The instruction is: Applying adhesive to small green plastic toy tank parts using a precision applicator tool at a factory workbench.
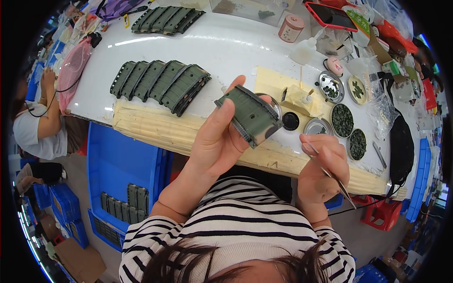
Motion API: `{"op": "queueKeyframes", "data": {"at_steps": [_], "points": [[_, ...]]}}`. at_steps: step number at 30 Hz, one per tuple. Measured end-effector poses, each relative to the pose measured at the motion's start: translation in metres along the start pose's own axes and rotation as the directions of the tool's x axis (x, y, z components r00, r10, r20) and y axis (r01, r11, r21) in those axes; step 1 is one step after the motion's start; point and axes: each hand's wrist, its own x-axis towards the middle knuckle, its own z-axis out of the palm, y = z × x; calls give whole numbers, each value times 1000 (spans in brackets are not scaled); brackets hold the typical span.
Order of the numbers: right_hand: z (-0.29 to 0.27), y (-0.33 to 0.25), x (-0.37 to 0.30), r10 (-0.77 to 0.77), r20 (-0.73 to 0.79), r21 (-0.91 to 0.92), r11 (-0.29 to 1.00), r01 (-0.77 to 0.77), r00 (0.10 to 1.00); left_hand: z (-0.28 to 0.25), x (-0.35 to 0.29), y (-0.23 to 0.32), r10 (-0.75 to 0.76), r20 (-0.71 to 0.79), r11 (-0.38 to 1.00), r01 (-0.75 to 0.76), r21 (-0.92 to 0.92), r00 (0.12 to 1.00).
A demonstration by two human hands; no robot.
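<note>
The thumb and fingers of the left hand (219,137) clamp one curved green part (250,111) at its sides, above the padded cream edge (151,126) of the table. The fingertips of the right hand (325,165) pinch one slim metal tool (346,193), slanted, apart from the part. Beyond: one black round cap (290,121), two round tins (342,120) filled with dark green pieces, one pink canister (291,28) and two rows of green parts (160,85). The white tabletop (226,52) is glossy. Around it: a blue bin (120,151) at lower left, a red stool (382,214) at right and a seated person (40,132) at left.
</note>
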Motion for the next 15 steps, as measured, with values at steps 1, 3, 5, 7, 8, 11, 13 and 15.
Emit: {"op": "queueKeyframes", "data": {"at_steps": [1,3,5,7,8,11,13,15], "points": [[0,2,-2,2,-35,7,1000,-2,999,-1,0,-1,-18,18,992,20,-125,1000],[3,0,-7,70,-65,38,997,-68,995,-8,-2,-3,-47,59,928,66,-368,997],[5,-4,-9,153,-69,45,988,-150,986,-9,-4,-3,-164,88,836,186,-516,983],[8,-6,-5,170,-12,-16,985,-170,985,-9,-4,-7,-265,113,714,274,-644,958],[10,-7,-1,180,15,-47,983,-179,984,-7,-4,-9,-280,118,690,285,-666,953],[17,-7,11,141,30,-259,957,-129,989,6,-3,-14,-302,106,677,292,-676,947],[22,-8,19,167,34,-261,953,-152,985,4,-3,-17,-303,62,714,269,-646,951],[28,-6,24,202,53,-238,954,-184,978,5,-3,-19,-277,27,769,238,-593,961]]}}
